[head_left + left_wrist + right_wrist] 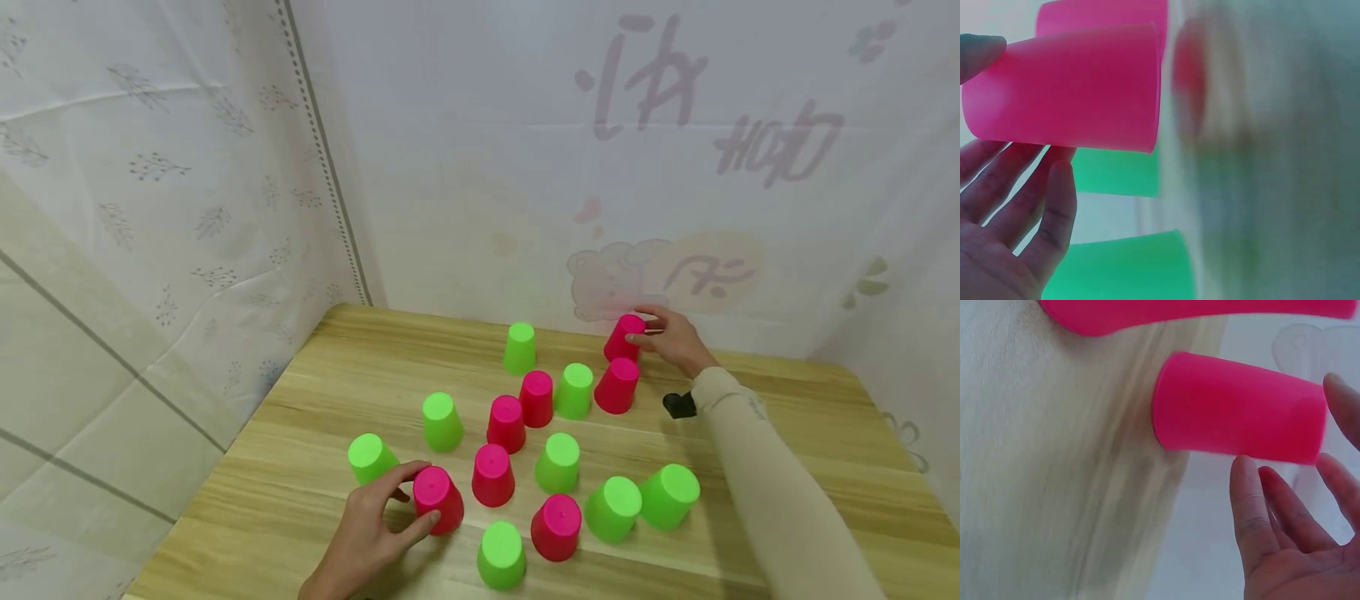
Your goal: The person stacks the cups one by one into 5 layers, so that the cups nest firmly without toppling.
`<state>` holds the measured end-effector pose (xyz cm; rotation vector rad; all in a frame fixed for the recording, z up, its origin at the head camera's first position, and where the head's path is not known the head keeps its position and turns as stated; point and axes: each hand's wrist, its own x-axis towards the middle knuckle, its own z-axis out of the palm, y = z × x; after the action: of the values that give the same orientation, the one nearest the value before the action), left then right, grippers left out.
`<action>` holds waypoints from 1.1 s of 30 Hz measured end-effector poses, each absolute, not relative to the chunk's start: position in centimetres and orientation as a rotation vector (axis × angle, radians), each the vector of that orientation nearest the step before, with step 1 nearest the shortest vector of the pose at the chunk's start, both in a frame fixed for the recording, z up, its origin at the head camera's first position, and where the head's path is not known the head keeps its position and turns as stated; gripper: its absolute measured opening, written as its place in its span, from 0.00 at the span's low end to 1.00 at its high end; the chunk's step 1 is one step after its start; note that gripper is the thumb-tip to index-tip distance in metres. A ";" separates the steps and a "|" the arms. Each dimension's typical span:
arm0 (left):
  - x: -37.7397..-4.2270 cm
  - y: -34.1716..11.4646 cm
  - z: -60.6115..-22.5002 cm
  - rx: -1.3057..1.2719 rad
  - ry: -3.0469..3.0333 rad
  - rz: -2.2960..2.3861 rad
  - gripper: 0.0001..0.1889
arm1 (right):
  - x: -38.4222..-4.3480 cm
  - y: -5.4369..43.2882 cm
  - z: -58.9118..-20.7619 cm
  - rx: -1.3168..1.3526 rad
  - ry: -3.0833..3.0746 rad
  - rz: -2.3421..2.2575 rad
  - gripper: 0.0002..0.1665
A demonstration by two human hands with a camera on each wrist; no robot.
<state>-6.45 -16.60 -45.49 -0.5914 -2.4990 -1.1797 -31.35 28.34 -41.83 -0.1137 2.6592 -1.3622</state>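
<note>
In the head view my left hand holds an upside-down pink cup near the front, thumb on one side and fingers on the other. The left wrist view shows this pink cup between thumb and fingertips. At the back right, my right hand has its thumb and fingers about another upside-down pink cup. In the right wrist view that pink cup stands rim-down on the wood, fingertips at its side and thumb at its base end. A pink cup stands just in front of it.
Several upside-down green cups and pink cups stand scattered over the wooden table. A green cup is just beyond the left hand. A small black object lies by the right wrist. White patterned cloth hangs behind.
</note>
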 end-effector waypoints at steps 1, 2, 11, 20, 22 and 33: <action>-6.4 -16.6 -45.3 -0.602 -2.494 -1.175 0.29 | -31.2 28.6 -41.7 -0.119 2.656 -1.367 0.41; -6.3 -16.6 -45.0 -0.616 -2.486 -1.172 0.28 | -31.0 28.8 -41.5 -0.125 2.654 -1.369 0.42; -6.2 -16.5 -42.9 -0.713 -2.453 -1.156 0.29 | -27.1 31.7 -38.7 -0.210 2.711 -1.239 0.43; -7.5 -16.3 -40.0 -0.908 -2.343 -1.106 0.29 | -22.4 32.8 -38.4 -0.397 2.678 -1.180 0.36; -8.0 -15.9 -39.1 -0.952 -2.343 -1.104 0.28 | -21.4 32.5 -38.4 -0.449 2.665 -1.184 0.35; -12.8 -12.2 -32.7 -1.014 -2.363 -1.107 0.27 | -17.3 30.1 -40.0 -0.665 2.575 -1.295 0.28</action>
<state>-12.75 -12.23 -32.66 -1.0141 -2.3629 -1.1072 -17.30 30.05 -40.05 -0.6653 2.5752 -1.2951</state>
